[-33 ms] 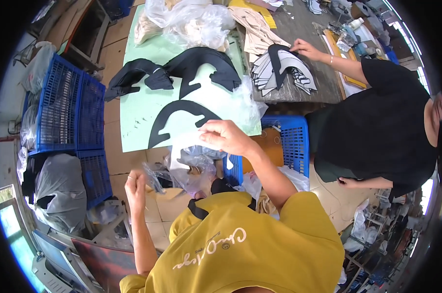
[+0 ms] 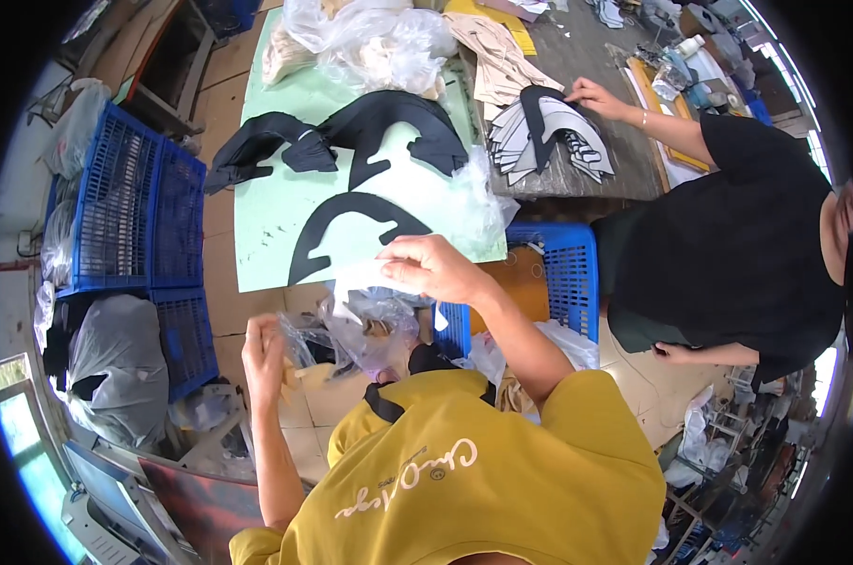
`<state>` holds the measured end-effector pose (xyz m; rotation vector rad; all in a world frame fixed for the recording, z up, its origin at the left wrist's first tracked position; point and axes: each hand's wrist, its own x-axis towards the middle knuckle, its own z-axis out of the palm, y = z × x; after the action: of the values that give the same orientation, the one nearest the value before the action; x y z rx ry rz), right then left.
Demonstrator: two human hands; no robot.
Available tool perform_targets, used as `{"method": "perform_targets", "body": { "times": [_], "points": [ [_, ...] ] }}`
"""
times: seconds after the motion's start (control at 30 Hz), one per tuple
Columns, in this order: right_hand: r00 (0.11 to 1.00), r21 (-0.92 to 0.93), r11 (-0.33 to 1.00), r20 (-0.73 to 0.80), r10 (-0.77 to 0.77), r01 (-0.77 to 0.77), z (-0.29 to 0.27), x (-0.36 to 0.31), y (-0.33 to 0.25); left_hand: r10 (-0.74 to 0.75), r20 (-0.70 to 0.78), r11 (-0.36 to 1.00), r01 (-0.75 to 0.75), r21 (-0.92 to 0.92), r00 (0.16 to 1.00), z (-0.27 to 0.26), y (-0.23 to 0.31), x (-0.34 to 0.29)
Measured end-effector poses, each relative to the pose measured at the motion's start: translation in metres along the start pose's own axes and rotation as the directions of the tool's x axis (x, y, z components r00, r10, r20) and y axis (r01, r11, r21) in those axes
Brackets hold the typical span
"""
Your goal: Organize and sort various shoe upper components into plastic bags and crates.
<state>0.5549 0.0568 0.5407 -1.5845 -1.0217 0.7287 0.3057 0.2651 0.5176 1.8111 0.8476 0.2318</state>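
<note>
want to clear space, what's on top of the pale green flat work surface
Black arched sheet pieces, crumpled clear plastic bags and beige pieces among the bags lie on the work surface. Whatever is beneath them is covered.

Person stands at the tabletop (image 2: 266,226). Far end of it: bags (image 2: 361,42). Middle: left stack (image 2: 257,141) and right stack (image 2: 389,108), side by side. Nearer, in front of the right stack: single piece (image 2: 349,201). Right hand (image 2: 431,268) at the near edge, sheet (image 2: 361,273) in its fingers; left hand (image 2: 264,348) off the near left corner. Second tabletop (image 2: 634,169) to the right: fan of pieces (image 2: 511,141) near its front, strips (image 2: 497,61) behind, co-worker's hand (image 2: 591,97) at the fan's right. Crate (image 2: 570,282) below, nearer the person. Far left: crates (image 2: 116,198), sack (image 2: 120,367) nearer.
</note>
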Motion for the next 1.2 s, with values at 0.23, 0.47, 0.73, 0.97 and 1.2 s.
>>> {"method": "perform_targets", "body": {
  "times": [0.23, 0.47, 0.73, 0.97, 1.2],
  "points": [
    [0.981, 0.133, 0.979, 0.137, 0.137, -0.155, 0.024, 0.010, 0.003, -0.011, 0.522, 0.887, 0.250, -0.388, 0.853, 0.039, -0.023, 0.037],
    [0.912, 0.191, 0.902, 0.221, 0.344, -0.387, 0.005, 0.020, 0.018, -0.092, 0.706, 0.711, 0.543, -0.447, 0.702, 0.059, -0.051, 0.046],
    [0.900, 0.220, 0.873, 0.096, 0.425, -0.436, 0.003, 0.024, 0.086, -0.114, 0.512, 0.925, 0.279, -0.258, 0.851, 0.051, -0.057, 0.059],
    [0.934, -0.029, 0.939, -0.119, 0.337, -0.342, -0.007, 0.084, 0.131, -0.006, 0.239, 0.987, -0.032, 0.154, 0.971, 0.032, -0.008, 0.153],
    [0.913, -0.257, 0.882, -0.215, 0.347, -0.396, -0.004, 0.110, 0.148, 0.067, 0.255, 0.929, -0.154, 0.338, 0.965, 0.053, -0.025, 0.181]
  ]
}}
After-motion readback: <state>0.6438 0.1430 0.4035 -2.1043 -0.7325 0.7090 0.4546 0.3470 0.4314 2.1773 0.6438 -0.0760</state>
